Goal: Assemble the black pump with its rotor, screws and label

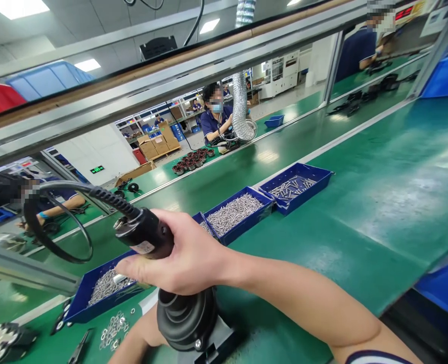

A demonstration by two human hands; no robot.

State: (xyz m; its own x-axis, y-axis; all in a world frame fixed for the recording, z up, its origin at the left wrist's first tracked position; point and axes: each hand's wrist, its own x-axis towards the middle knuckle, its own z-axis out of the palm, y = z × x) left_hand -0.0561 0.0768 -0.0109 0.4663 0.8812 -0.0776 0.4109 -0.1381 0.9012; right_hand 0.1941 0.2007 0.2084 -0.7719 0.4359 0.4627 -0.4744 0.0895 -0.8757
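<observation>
My right hand [193, 253] is wrapped round a black corded electric screwdriver [142, 237], which stands tilted with its cable running up to the left. Directly below it sits a black rounded, stepped housing [186, 318] with a screw in its rim, resting on a dark grey base. My left hand [153, 326] reaches in from the bottom behind this housing; its fingers are hidden. Beyond the screwdriver lies a blue tray of screws [106, 288]. Loose metal washers [114, 328] are scattered on the green bench left of my left forearm.
Farther right are a blue tray of small screws [235, 215] and a blue tray of longer screws [296, 187]. Pliers-like handles [80, 346] lie at lower left. A metal frame rail [163, 76] crosses above. A co-worker [216, 114] sits across the bench beside a flexible duct [241, 106].
</observation>
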